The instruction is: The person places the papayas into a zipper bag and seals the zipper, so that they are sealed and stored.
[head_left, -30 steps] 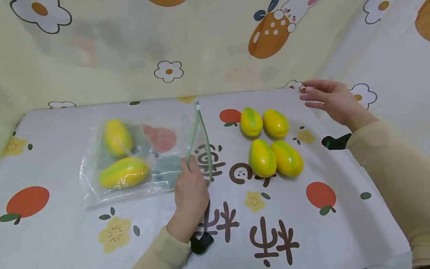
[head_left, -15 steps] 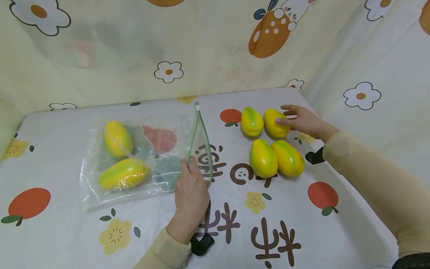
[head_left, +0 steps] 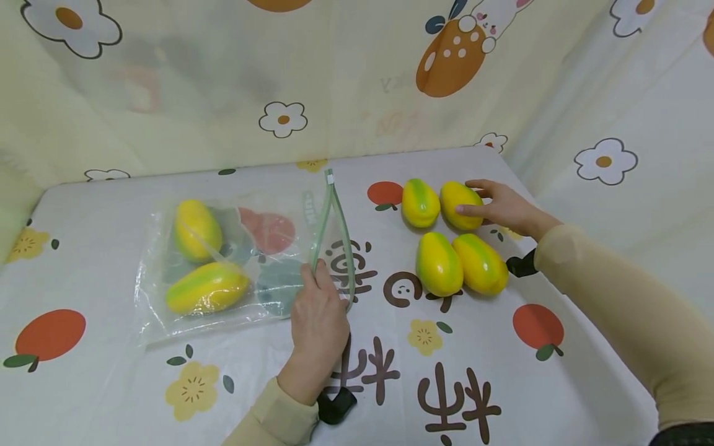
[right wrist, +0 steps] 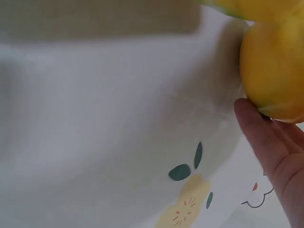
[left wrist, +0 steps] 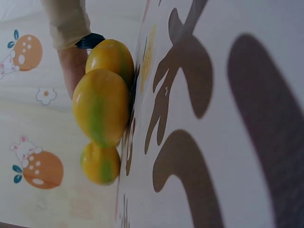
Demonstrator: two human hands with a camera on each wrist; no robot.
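Note:
A clear zip bag (head_left: 150, 310) lies flat on the left, two glossy yellow-green mango-shaped fruits (head_left: 207, 288) inside it. My left hand (head_left: 320, 322) pinches the bag's mouth at its green zip edge (head_left: 320, 232); the mouth gapes toward the right. Outside the bag, several like fruits sit in a close cluster. My right hand (head_left: 504, 207) grips the back-right mango-shaped fruit (head_left: 457, 197), thumb in front and fingers round its far side. In the right wrist view, fingers (right wrist: 263, 137) touch this fruit (right wrist: 273, 71). The left wrist view shows the cluster (left wrist: 102, 107) but not my left fingers.
Two mango-shaped fruits (head_left: 439, 265) lie in front of the gripped one, and another (head_left: 420, 203) is just left of it. The patterned cloth (head_left: 111, 396) covers the table. A printed curtain (head_left: 195, 93) rises behind its far edge.
My right hand has come down and left from above the table's back right corner to the back-right mango-shaped fruit and taken hold of it. My left hand and the bag have stayed put.

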